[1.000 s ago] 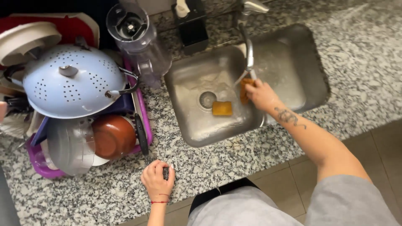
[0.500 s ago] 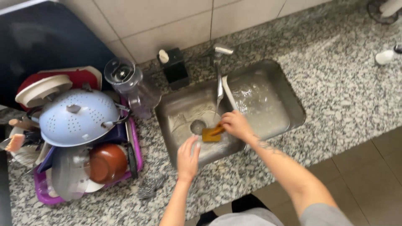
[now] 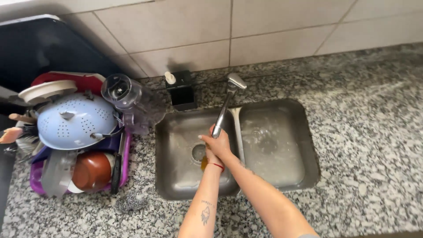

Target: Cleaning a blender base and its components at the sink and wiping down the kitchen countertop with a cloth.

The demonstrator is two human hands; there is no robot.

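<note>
Head view: sponge [image 3: 204, 164] beneath both hands' [image 3: 217, 147] grip

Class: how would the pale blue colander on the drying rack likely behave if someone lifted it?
The colander looks like thin plastic, so probably light and stiff. It lies dome-up on piled dishes in the rack, so it may slide off.

Left hand [image 3: 210, 155]: moved off the counter edge, now over the sink [image 3: 176, 185] basin, pressed against the right hand [image 3: 219, 143] under the faucet [image 3: 222, 112] spout. Right hand: shifted left from beside the faucet. Orange sponge [image 3: 204, 164]: formerly plain on the basin floor, now mostly hidden beneath both hands.
</note>
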